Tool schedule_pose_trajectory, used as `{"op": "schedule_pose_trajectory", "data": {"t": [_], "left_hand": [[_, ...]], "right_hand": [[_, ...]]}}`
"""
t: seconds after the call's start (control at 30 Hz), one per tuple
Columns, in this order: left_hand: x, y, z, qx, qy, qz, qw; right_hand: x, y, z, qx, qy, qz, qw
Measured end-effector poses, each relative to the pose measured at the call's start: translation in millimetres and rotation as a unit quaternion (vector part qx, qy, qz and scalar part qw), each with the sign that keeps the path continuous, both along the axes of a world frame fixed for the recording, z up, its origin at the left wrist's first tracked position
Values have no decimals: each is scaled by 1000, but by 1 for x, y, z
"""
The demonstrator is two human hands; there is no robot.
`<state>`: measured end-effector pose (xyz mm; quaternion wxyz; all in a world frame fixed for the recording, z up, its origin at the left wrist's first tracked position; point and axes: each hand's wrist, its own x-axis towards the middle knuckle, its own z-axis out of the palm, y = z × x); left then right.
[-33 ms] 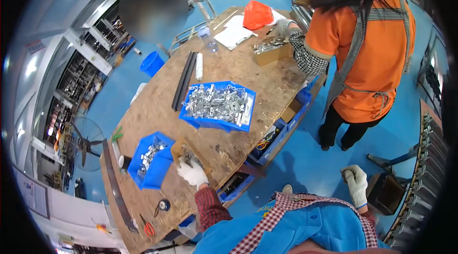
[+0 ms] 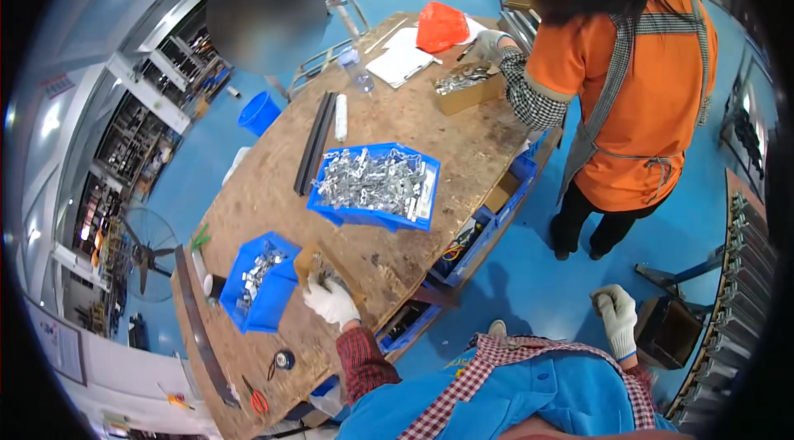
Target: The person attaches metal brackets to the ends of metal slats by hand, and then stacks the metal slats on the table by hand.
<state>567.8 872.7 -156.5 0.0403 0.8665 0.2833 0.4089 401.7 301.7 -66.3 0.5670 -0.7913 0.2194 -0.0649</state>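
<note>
My left hand (image 2: 331,303), in a white glove, reaches over the near rim of a small cardboard box (image 2: 352,281) on the wooden table. Its fingertips dip among small metal parts, so their grip is hidden. Touching the box's left side is a blue plastic bin (image 2: 285,295) holding small silvery metal pieces (image 2: 263,268). Farther off, a larger blue bin (image 2: 354,215) is heaped with metal fittings (image 2: 372,179). Off the table, my right hand (image 2: 616,320), also gloved, is held at my right side with fingers curled in; whatever they may hold cannot be made out.
Scissors (image 2: 259,401), a tape roll (image 2: 284,359) and a long dark strip (image 2: 201,324) lie on the table's left part. Dark rails (image 2: 318,142) lie behind the large bin. Across the right corner, a person in orange (image 2: 628,93) reaches to a cardboard box (image 2: 471,98).
The whole view has shifted very slightly. My left hand stays at the small cardboard box, and my right hand keeps its curled shape at my side.
</note>
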Motion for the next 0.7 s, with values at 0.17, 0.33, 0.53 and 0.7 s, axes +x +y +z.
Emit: {"op": "schedule_pose_trajectory", "data": {"t": [0.17, 0.33, 0.53, 0.7], "left_hand": [[34, -46, 64, -44, -92, -137, 985], [57, -186, 92, -352, -8, -434, 829], [-9, -333, 54, -383, 206, -620, 653], [-64, -453, 38, -349, 374, -699, 499]], "right_hand": [[-3, 13, 5, -28, 27, -31, 999], [-21, 6, -13, -208, 17, 21, 978], [-78, -27, 7, -156, -14, -2, 988], [-166, -59, -15, -149, 43, -176, 972]]}}
